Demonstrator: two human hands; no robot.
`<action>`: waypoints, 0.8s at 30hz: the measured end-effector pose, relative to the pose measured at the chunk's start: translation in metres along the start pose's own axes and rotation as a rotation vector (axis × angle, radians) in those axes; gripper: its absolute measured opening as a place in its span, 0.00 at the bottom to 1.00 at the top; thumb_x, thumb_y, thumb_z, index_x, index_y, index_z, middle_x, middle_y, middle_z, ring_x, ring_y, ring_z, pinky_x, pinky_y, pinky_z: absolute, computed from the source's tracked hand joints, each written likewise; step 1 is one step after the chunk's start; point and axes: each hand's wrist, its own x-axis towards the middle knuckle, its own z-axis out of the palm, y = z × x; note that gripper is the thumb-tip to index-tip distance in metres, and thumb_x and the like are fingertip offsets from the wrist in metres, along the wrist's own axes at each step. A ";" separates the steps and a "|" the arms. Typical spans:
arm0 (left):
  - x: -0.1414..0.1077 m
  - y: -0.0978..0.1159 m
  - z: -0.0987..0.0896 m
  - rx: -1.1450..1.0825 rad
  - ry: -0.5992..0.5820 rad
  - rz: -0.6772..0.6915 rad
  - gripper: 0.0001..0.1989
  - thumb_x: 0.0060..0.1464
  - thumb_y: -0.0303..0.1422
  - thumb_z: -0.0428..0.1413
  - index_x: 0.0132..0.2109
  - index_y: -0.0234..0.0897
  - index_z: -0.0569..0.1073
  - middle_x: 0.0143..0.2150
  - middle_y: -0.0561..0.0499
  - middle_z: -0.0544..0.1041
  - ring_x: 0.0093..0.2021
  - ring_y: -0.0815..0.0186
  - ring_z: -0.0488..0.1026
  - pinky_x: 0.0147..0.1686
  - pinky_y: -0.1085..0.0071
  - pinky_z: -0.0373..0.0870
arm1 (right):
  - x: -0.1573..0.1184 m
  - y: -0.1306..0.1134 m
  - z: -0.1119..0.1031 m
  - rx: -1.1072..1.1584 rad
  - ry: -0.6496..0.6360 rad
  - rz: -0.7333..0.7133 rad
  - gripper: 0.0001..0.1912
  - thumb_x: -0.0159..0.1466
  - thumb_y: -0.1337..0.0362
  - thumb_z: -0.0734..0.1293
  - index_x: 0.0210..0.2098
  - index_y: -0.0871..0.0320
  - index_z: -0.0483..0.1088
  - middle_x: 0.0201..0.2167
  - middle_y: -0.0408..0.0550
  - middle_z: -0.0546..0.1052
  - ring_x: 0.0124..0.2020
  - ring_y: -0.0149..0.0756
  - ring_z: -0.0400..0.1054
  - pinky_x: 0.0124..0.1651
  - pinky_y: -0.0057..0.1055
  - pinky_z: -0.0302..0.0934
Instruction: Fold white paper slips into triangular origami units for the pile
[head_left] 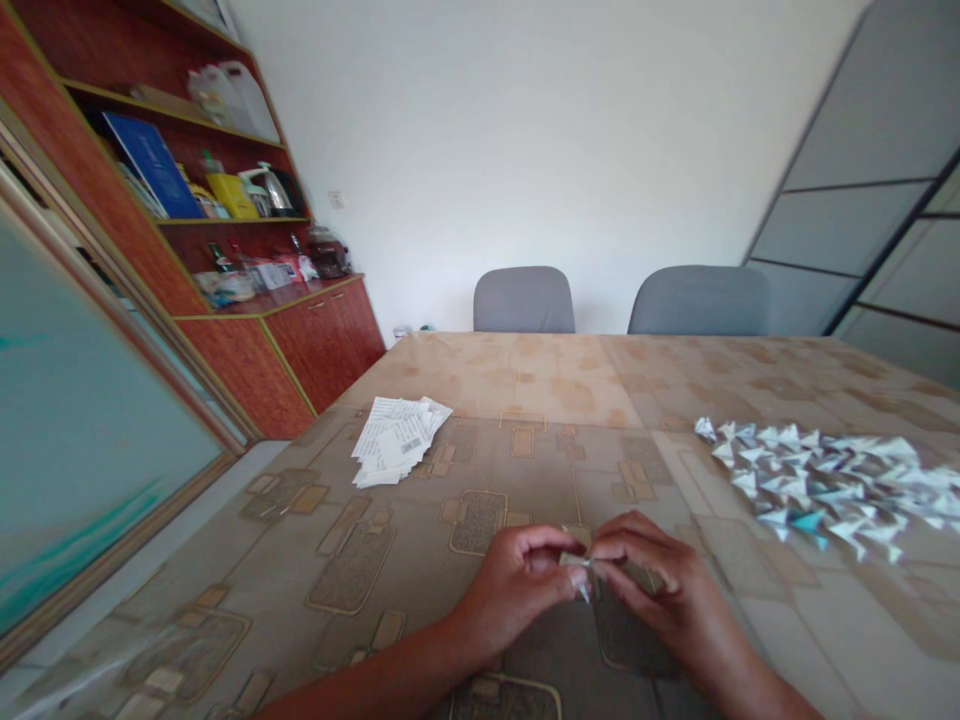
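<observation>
Between my two hands, above the near part of the table, is a small folded piece of paper (576, 561). My left hand (529, 577) pinches it from the left, thumb and fingers closed on it. From the right, the thumb and fingertips of my right hand (646, 562) pinch its other side. Most of the paper is covered by my fingers, so its exact shape is hard to make out. A loose stack of flat printed paper pieces (397, 442) lies farther off to the left. At the right, many small folded paper pieces (810, 475) stand in rows.
The table (480, 385) has a patterned cover. Two grey chairs (523, 300) stand behind its far edge, against a white wall. At the left are a wooden shelf cabinet (322, 340) with bottles and a kettle, and a sliding door (90, 420).
</observation>
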 end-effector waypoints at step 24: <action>-0.007 0.006 0.006 0.210 -0.014 0.104 0.10 0.51 0.31 0.59 0.40 0.32 0.79 0.34 0.47 0.79 0.33 0.64 0.74 0.34 0.73 0.67 | -0.002 0.003 0.005 0.225 -0.026 0.205 0.12 0.65 0.60 0.65 0.28 0.57 0.73 0.24 0.43 0.74 0.27 0.32 0.70 0.30 0.25 0.62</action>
